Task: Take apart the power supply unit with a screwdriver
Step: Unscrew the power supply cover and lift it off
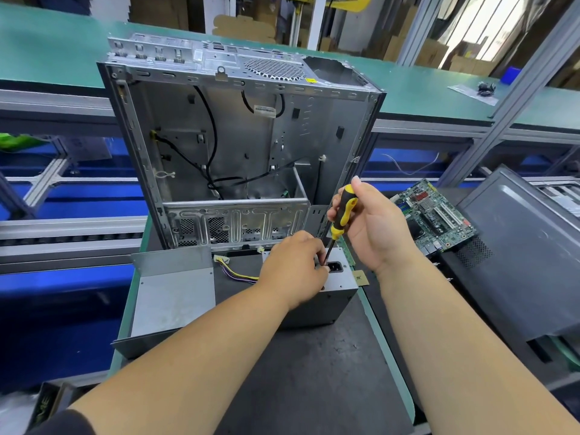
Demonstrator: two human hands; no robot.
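A detached metal cover (174,293) lies at left. The left hand (293,266) pinches the screwdriver (340,219) shaft at the power supply unit (337,288), centred on the black mat (314,372). The right hand (372,226) grips the handle. A motherboard (434,216) lies at right.

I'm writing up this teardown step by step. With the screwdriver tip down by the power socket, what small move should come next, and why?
Probably turn the screwdriver to back out the screw. The right hand grips its handle, and the shaft runs down to the power supply unit beside its socket. The left hand pinches the shaft near the tip to steady it. The screw itself is hidden.
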